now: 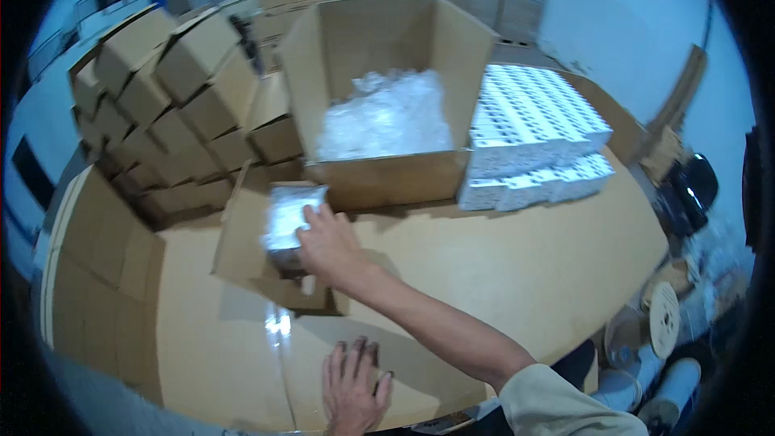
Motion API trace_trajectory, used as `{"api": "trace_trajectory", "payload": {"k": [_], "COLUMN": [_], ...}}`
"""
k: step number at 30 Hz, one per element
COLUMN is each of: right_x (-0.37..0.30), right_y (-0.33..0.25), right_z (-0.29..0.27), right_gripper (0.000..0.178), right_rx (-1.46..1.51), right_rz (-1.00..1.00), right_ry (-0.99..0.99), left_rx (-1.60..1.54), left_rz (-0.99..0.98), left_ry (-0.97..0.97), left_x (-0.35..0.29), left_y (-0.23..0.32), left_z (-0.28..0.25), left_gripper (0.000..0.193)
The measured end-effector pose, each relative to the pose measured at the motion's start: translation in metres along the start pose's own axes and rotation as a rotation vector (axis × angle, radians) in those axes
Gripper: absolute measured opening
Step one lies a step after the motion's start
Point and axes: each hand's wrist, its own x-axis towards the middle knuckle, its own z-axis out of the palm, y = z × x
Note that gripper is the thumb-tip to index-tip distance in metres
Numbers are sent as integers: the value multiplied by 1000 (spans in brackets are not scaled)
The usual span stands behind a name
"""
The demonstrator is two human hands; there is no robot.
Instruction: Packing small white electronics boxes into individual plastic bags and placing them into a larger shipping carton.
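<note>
My right hand (329, 249) reaches into a small open cardboard box (242, 234) left of the table's middle. Its fingers are bent against the side of a shiny, silvery package in clear wrap (292, 214), gripping it. The far side of that grip is hidden. The package sits inside the box, near its back. Closer to me, my left hand (355, 383) lies palm down on the table (484, 274), fingers spread, holding nothing.
Behind the small box stands a large open carton (387, 182) holding crumpled clear plastic bags (387, 117). Stacked white slotted blocks (537, 125) stand to its right. Brown cartons (182, 125) pile up at the back left. Spools (663, 319) and plastic rolls lie beyond the table's right edge.
</note>
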Motion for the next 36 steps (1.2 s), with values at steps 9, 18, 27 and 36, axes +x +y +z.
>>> {"api": "trace_trajectory", "payload": {"k": [9, 18, 27, 36], "right_x": [-97, -218, -242, -237], "right_y": [92, 248, 368, 414], "right_z": [-52, -117, -186, -192], "right_gripper": [71, 67, 78, 74], "right_rx": [322, 154, -339, -364], "right_rz": [108, 351, 678, 757], "right_ry": [35, 180, 618, 621], "left_rx": [78, -4, 76, 187], "left_rz": [118, 162, 178, 272], "left_ry": [-90, -117, -15, -5], "left_x": [40, 128, 200, 202], "left_y": [5, 8, 10, 26], "left_z": [6, 54, 90, 75], "left_gripper": [56, 61, 56, 53]}}
